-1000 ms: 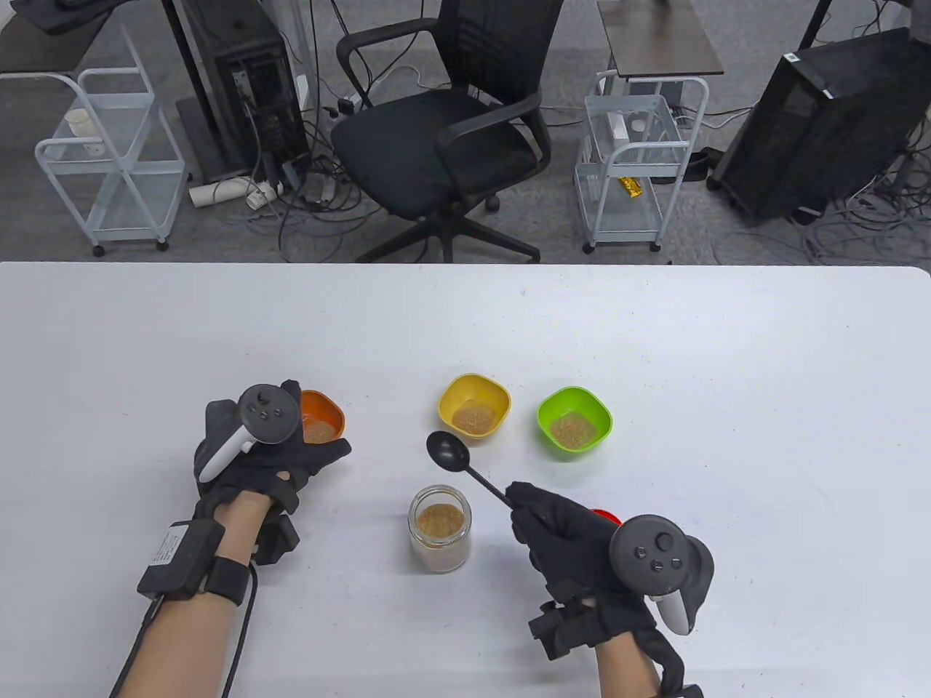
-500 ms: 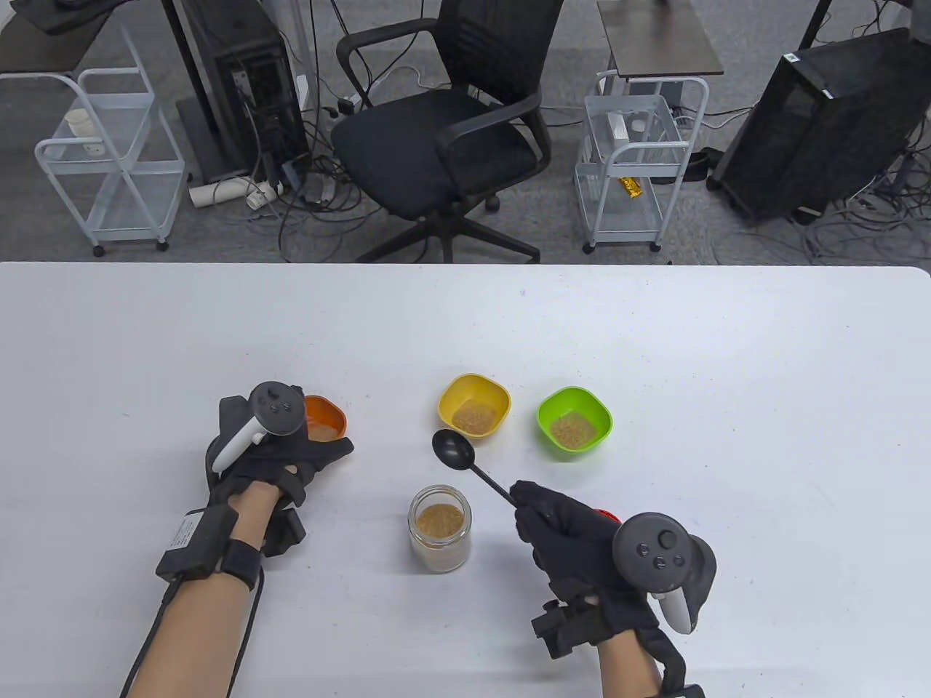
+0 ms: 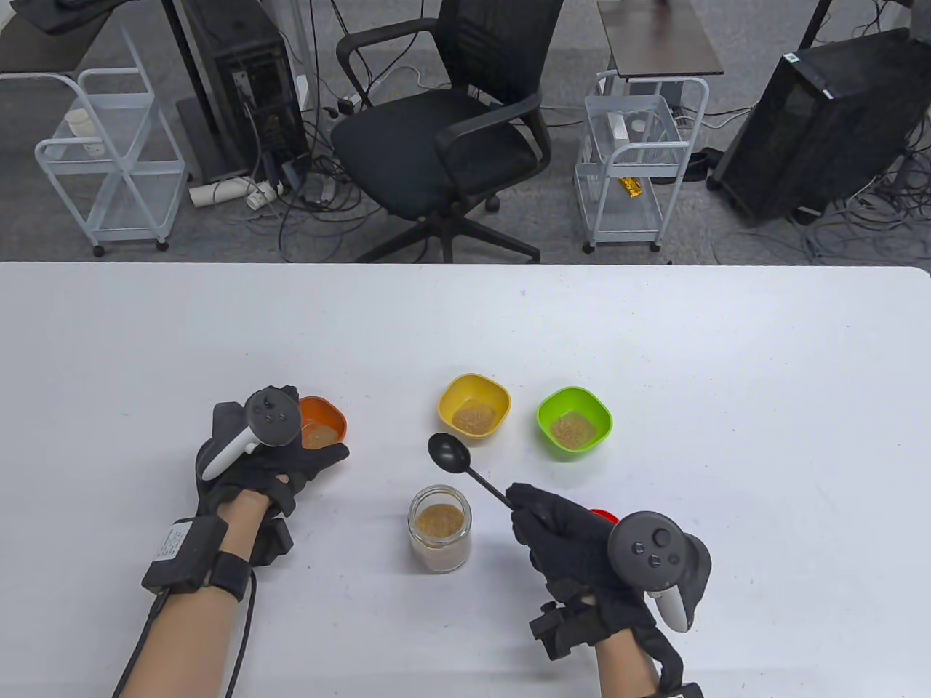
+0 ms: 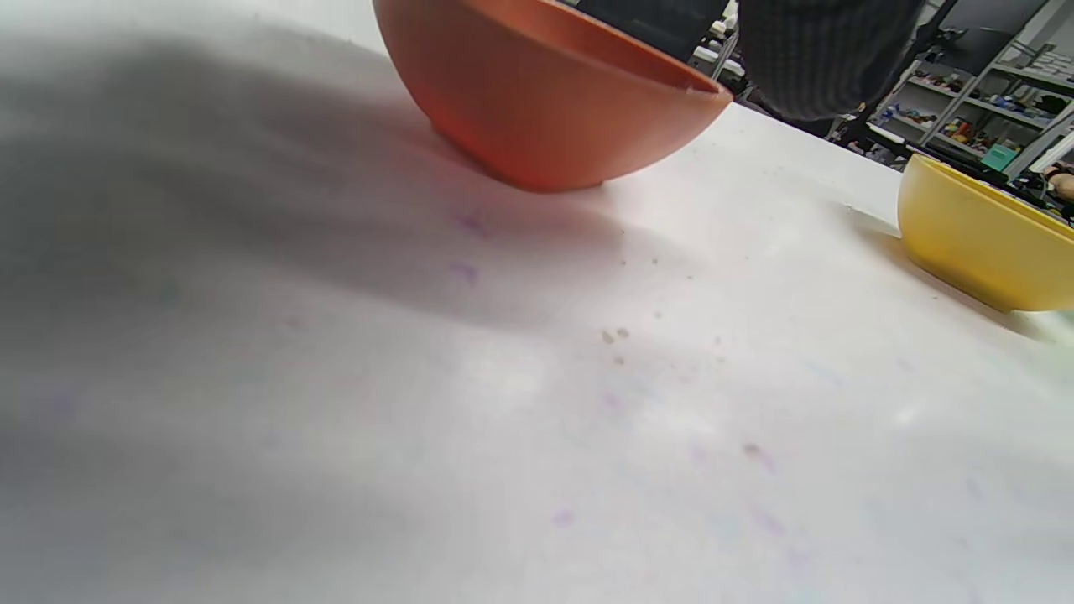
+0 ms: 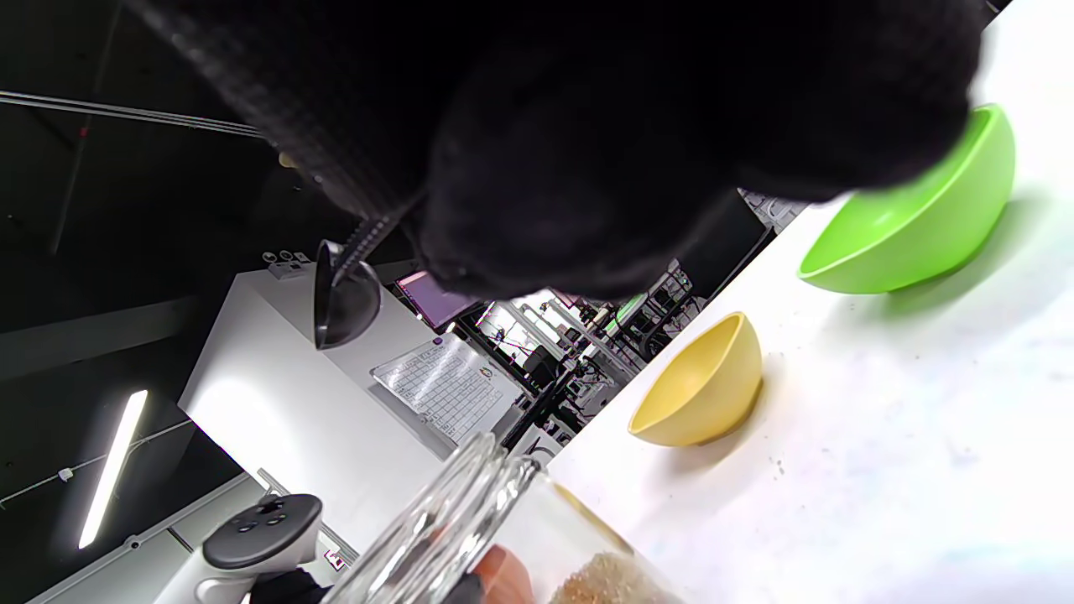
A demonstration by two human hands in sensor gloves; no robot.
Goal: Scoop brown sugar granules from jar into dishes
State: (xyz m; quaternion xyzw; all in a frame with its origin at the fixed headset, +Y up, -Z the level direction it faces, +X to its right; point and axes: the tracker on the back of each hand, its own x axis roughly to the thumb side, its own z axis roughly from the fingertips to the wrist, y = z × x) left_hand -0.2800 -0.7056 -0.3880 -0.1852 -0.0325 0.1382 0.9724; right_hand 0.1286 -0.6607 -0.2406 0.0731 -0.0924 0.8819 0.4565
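A glass jar point(image 3: 440, 528) of brown sugar stands near the front middle of the table. Orange dish point(image 3: 325, 424), yellow dish point(image 3: 474, 405) and green dish point(image 3: 574, 422) each hold some sugar. My right hand point(image 3: 556, 527) grips the handle of a black spoon point(image 3: 451, 452). Its empty bowl hangs between the jar and the yellow dish. My left hand point(image 3: 280, 458) holds the orange dish, thumb along its near rim; its fingers are hidden under the tracker. The left wrist view shows the orange dish point(image 4: 537, 92) standing on the table. The right wrist view shows the jar point(image 5: 470, 537), the yellow dish point(image 5: 701, 386) and the green dish point(image 5: 914, 218).
A red object point(image 3: 605, 516) lies partly hidden under my right hand. A few sugar grains point(image 4: 617, 335) lie on the white table point(image 3: 654, 342) near the orange dish. An office chair and carts stand beyond the far edge.
My left hand shifted slightly right beside the orange dish, then back left. The spoon moved only slightly and stays empty.
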